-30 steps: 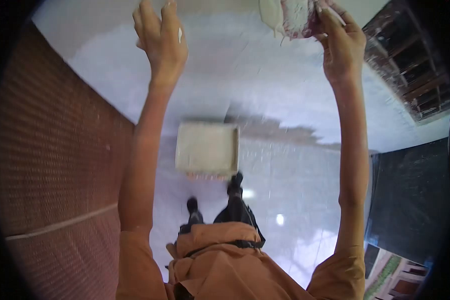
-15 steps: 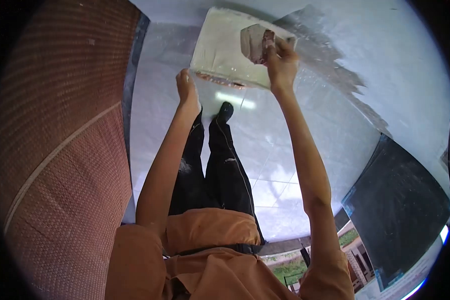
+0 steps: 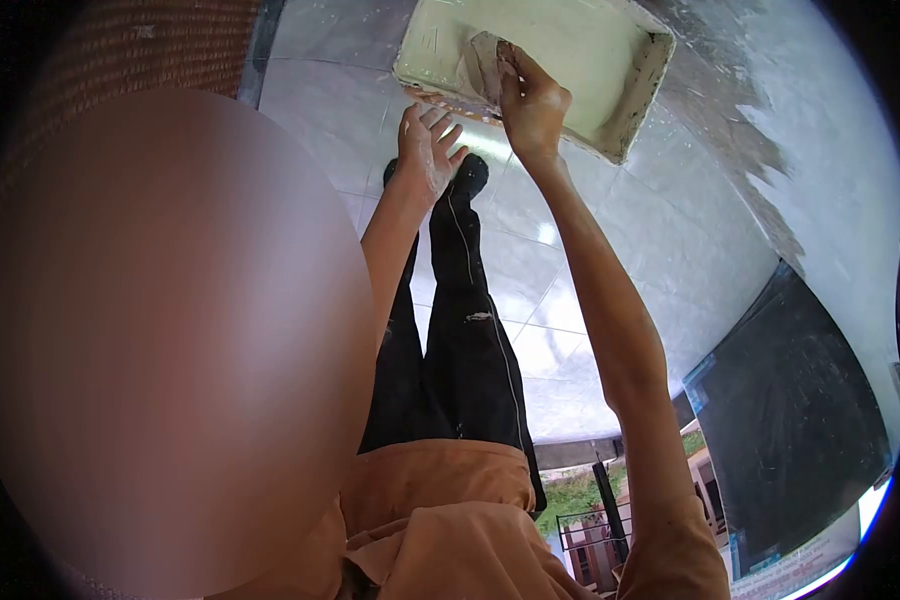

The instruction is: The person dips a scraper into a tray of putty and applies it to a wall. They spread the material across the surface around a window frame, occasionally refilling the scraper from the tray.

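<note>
The person stands bent over, both bare arms reaching down toward a shallow rectangular cream-coloured tray [image 3: 638, 105], which lies on the glossy pale tiled floor [image 3: 580, 290] at 12 o'clock of the view, a little tilted, with its far corner toward 2 o'clock. The right hand [image 3: 532, 102] is inside the tray at its near left part, fingers curled tight around a greyish paint-soaked wad [image 3: 483, 62]; whether it is a rag or a sponge I cannot tell. The wad sits against the wet cream bottom of the tray. The left hand [image 3: 428, 148] is at 7 o'clock from the tray, just beside its near edge and not touching it, palm open, fingers spread, holding nothing; white smears cover the palm and fingers. Under the left hand, at 6 o'clock, is a black shoe [image 3: 472, 172], and the black trousers [image 3: 460, 340] run down to an orange shirt [image 3: 440, 500]. At 3 o'clock a rough white painted patch [image 3: 820, 130] covers the surface, and at 4 o'clock stands a dark panel [image 3: 800, 400].
</note>
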`<action>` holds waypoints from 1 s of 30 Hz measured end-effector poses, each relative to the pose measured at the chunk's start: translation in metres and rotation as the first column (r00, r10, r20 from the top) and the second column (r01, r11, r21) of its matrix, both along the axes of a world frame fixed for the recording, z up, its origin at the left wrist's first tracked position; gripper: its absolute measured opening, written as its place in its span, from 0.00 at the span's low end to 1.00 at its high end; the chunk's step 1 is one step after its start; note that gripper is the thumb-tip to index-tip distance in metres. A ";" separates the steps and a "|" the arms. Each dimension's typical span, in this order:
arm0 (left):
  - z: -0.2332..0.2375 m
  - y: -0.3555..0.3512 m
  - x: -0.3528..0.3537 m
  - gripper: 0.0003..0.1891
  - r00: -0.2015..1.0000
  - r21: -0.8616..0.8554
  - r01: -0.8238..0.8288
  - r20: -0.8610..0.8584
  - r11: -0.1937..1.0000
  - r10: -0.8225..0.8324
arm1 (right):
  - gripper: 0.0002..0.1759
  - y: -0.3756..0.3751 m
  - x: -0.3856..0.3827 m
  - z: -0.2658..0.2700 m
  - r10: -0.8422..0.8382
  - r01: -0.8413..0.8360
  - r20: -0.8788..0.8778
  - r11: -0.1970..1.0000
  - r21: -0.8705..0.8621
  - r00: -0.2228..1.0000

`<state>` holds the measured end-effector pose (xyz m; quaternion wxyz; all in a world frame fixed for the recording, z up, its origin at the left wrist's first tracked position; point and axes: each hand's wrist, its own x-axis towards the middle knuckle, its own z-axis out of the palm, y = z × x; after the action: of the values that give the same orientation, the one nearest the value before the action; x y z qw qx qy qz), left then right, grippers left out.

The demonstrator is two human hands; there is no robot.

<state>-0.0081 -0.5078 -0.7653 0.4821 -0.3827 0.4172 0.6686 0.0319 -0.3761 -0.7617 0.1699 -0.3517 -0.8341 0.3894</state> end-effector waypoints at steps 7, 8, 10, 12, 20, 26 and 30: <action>-0.002 0.005 -0.002 0.37 0.998 0.058 -0.047 -0.033 0.997 0.049 | 0.16 -0.003 0.003 -0.015 0.230 -0.225 -0.018 0.962 0.154 0.973; -0.003 0.006 -0.002 0.37 0.997 0.067 -0.073 -0.028 0.995 0.075 | 0.16 -0.003 0.003 -0.016 0.271 -0.265 -0.013 0.948 0.175 0.963; -0.005 0.007 -0.002 0.36 0.996 0.072 -0.089 -0.017 0.993 0.090 | 0.16 -0.004 0.003 -0.012 0.277 -0.278 0.027 0.949 0.151 0.960; -0.007 0.009 -0.001 0.36 0.995 0.077 -0.104 -0.005 0.992 0.104 | 0.16 -0.005 0.002 -0.011 0.284 -0.290 0.067 0.949 0.127 0.957; -0.007 0.006 0.005 0.35 0.996 0.122 -0.091 -0.011 0.988 0.093 | 0.19 -0.011 -0.001 -0.010 0.435 -0.494 0.252 0.826 0.271 0.865; -0.003 0.005 0.006 0.34 0.996 0.139 -0.088 0.002 0.986 0.088 | 0.24 -0.007 0.001 -0.013 0.494 -0.538 0.215 0.789 0.296 0.842; -0.006 0.002 0.006 0.35 0.996 0.169 -0.085 -0.014 0.982 0.089 | 0.22 0.004 -0.008 -0.010 0.502 -0.541 0.201 0.781 0.312 0.841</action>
<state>-0.0017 -0.5056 -0.7711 0.4785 -0.3515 0.3472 0.7259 0.0237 -0.3725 -0.7717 0.0716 -0.0904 -0.9629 0.2438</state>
